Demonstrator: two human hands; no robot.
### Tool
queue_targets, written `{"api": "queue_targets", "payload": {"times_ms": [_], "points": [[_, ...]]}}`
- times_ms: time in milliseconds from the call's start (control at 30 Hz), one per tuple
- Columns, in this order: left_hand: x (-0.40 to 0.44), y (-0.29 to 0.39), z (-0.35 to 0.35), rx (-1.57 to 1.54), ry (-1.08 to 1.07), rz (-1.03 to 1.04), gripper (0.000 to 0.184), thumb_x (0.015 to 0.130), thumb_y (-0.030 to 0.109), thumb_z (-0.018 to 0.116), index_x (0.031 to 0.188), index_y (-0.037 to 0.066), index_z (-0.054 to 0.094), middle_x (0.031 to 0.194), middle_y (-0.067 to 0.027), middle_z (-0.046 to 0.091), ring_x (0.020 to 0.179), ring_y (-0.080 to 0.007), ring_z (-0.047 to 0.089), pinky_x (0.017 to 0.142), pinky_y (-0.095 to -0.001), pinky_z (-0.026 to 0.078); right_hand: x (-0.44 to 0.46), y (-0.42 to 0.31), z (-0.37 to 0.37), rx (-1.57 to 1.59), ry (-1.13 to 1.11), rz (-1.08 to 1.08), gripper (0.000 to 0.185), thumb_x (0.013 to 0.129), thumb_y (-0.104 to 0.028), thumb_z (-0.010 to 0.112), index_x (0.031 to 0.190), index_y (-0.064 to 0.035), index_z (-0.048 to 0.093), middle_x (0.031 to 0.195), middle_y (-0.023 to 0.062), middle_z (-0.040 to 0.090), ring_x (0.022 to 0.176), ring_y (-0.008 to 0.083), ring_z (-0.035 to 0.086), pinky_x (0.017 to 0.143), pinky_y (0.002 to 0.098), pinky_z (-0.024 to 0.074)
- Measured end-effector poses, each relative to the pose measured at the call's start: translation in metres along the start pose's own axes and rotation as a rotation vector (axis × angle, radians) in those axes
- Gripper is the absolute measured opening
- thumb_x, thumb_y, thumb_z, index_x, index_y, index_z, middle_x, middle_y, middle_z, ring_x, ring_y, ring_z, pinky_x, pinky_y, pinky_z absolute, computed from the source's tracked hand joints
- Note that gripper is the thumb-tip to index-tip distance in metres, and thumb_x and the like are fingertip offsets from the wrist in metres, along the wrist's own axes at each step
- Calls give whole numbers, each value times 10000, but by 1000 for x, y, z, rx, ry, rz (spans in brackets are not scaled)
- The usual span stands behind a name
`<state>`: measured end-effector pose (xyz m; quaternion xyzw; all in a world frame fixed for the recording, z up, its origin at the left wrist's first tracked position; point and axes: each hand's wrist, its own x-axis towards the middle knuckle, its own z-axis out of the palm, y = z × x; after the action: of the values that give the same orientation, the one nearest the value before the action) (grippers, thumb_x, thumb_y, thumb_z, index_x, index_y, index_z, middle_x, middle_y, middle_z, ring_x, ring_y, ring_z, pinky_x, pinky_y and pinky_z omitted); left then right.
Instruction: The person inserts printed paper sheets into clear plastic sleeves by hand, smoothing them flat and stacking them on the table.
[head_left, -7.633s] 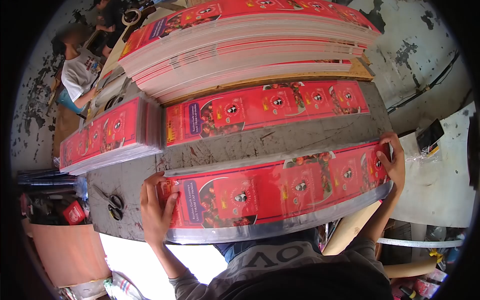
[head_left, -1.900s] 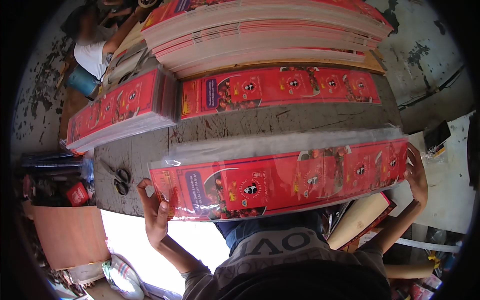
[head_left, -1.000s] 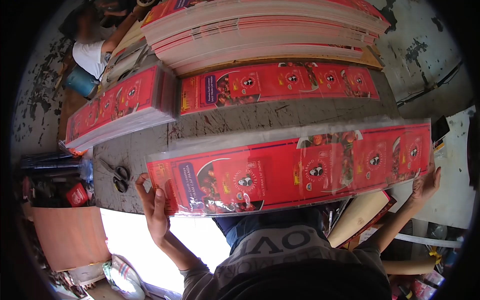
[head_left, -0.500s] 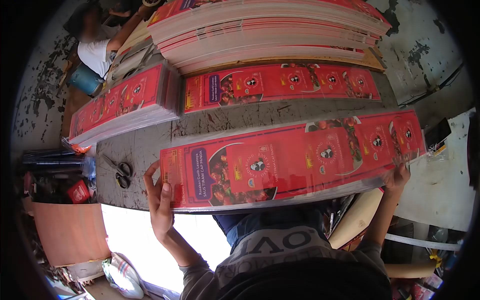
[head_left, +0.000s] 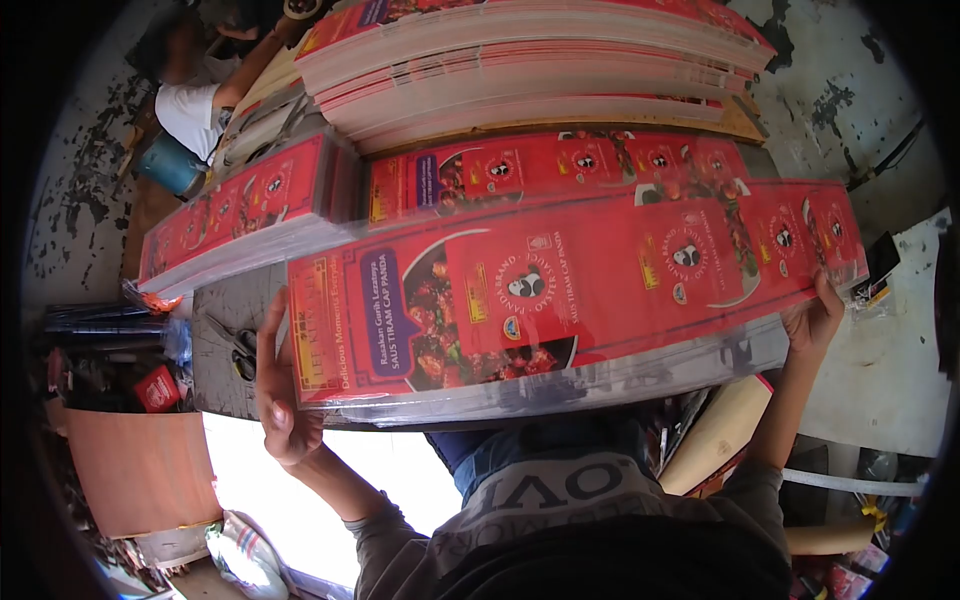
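A long red printed sign (head_left: 610,285), with food pictures and panda logos, spans the space between my hands in clear plastic. My left hand (head_left: 283,390) grips its left end, fingers behind the edge and thumb at the lower corner. At the lower right edge, my right hand (head_left: 815,318) has its fingers closed round the border. The sign is raised and tilted over the grey table. Below its front edge shows a strip of clear plastic (head_left: 560,390); whether this belongs to the same sign or to others underneath, I cannot tell.
Behind lies another red sign (head_left: 500,170), before a tall stack of red-topped sheets (head_left: 540,75). A plastic-wrapped stack (head_left: 240,205) stands left. Scissors (head_left: 240,350) rest on the table (head_left: 222,300) near my left hand. A person in a white shirt (head_left: 187,115) is at the far left.
The sign has come up closer to the camera, its right end moving farther back. Both hands rose with it at the right, while my left hand shifted outward to the left.
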<state>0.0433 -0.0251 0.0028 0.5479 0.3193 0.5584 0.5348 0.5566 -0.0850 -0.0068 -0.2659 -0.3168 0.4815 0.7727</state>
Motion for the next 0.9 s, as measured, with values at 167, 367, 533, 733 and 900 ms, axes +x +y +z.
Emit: {"api": "queue_targets", "payload": {"times_ms": [167,367,533,733,900], "points": [[70,16,20,457,71,136,777,799,328,609,1357,-47,221,1356,-236,328,1253,-295,362,1011,-409,322,63,-8,25,-330,75,310,491,893,-173,510,1270,71,311,1200,240,485,1111,293,511,931,359,454],[59,5,32,909,67,225,415,823,157,584,1208,24,507,1222,-159,519,1157,-300,482,935,-404,397,37,-11,19,-598,-3,399,510,906,-262,490,1200,139,376,1159,283,501,1099,269,526,919,298,453],[56,9,46,1002,-134,211,345,779,172,642,1079,11,588,987,-146,618,950,-273,602,798,-351,462,42,-23,14,-831,36,331,501,890,-305,510,1218,65,431,1163,184,538,1055,217,551,867,293,458],[20,18,95,-166,-842,325,319,811,252,640,1015,11,592,701,-106,617,507,-147,574,466,-278,419,64,6,39,-972,-116,389,408,882,-284,514,1176,-1,499,1136,118,563,996,185,564,847,304,435],[14,33,146,-565,-855,502,197,885,348,511,1023,222,573,593,-12,447,412,-78,406,373,-216,286,70,34,60,-1116,-594,517,314,854,-127,552,1145,-15,520,1067,68,581,957,142,561,817,289,442]]}}
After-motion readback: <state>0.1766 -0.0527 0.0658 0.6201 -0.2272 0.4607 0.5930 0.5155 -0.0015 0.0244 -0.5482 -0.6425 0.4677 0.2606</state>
